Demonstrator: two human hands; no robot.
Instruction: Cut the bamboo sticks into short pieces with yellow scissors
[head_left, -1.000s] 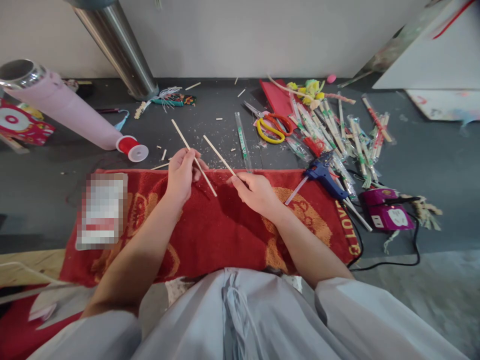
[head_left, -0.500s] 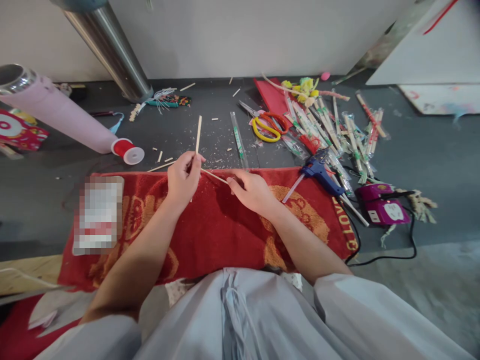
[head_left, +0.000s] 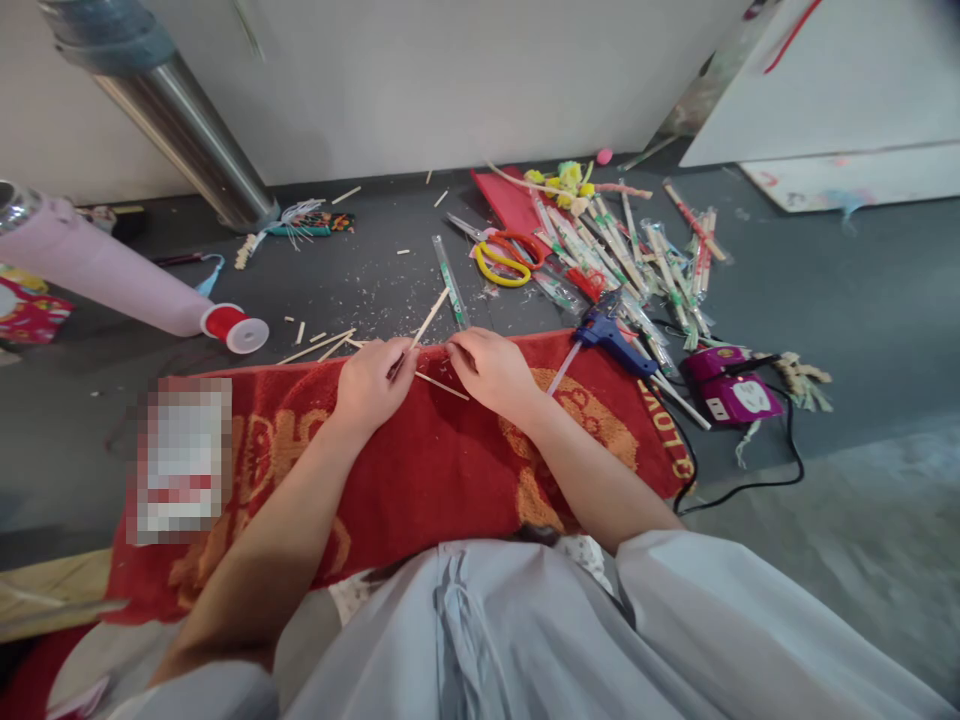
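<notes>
My left hand (head_left: 376, 382) is closed around slim wooden sticks, over the back edge of a red towel (head_left: 427, 470). One pale stick (head_left: 433, 315) slants up and right from its fingers; a thinner stick (head_left: 444, 386) points down to the right. Close by on the right, my right hand (head_left: 496, 370) has its fingers curled together, their tips partly hidden. The lower end of a clear plastic sleeve with green print (head_left: 450, 282) lies just behind those fingers; I cannot tell whether they touch it. Short cut stick pieces (head_left: 330, 343) lie left of my left hand.
Scissors (head_left: 506, 257), a blue glue gun (head_left: 615, 342) and a pile of wrapped sticks (head_left: 611, 245) occupy the right. A purple power socket block (head_left: 731, 387) has a black cord. Left are a red thread spool (head_left: 235, 328), a pink flask (head_left: 105, 265) and a steel flask (head_left: 191, 140).
My right hand has come off the thinner stick and moved up slightly beside the plastic sleeve. The upright stick in my left hand now leans right. The whole view has shifted a little.
</notes>
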